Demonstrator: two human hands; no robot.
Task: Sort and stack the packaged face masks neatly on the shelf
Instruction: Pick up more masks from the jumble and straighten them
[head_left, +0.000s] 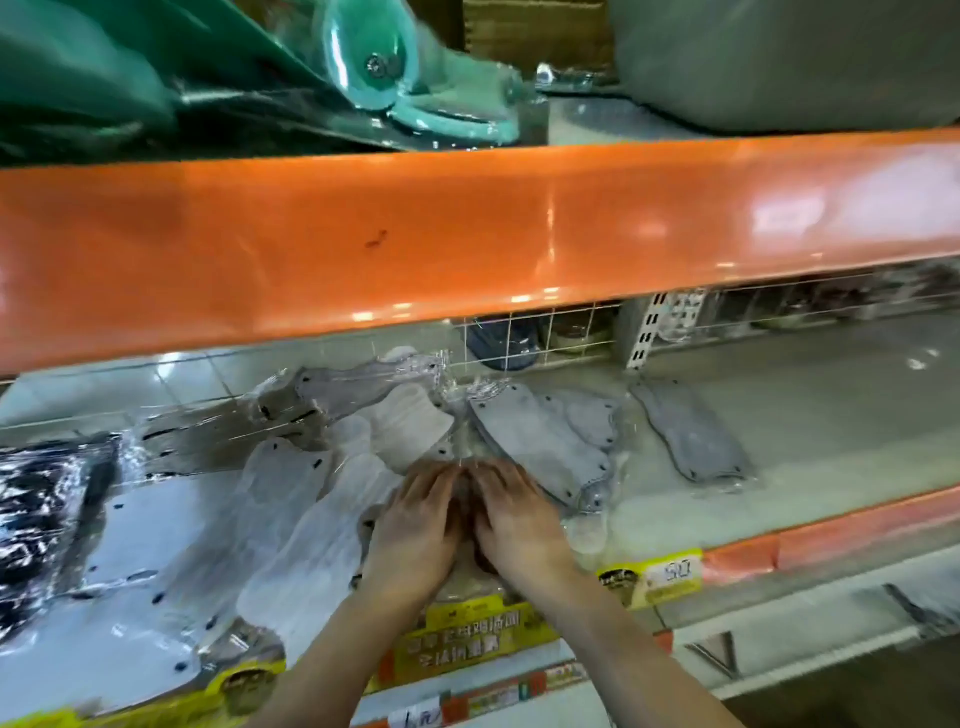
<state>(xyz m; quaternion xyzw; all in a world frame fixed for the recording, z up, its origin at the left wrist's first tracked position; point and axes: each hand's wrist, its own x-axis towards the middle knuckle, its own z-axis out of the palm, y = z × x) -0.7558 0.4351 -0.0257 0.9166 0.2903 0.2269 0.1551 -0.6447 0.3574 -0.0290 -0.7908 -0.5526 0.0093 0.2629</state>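
Both hands (467, 519) press flat on packaged masks (540, 441).

Shop shelving, metal. Orange beam (467, 228) runs across the upper frame, glossy, with white light glare toward its right end and a small dark mark near the middle. Pale shelf board (831, 415) below it. White wire grid (524, 338) and a slotted upright (647, 332) at the back. Yellow price labels (670, 571) along the lower orange front edge (857, 525). Green packaged goods (156, 73) and a grey bundle (779, 62) on the tier above.
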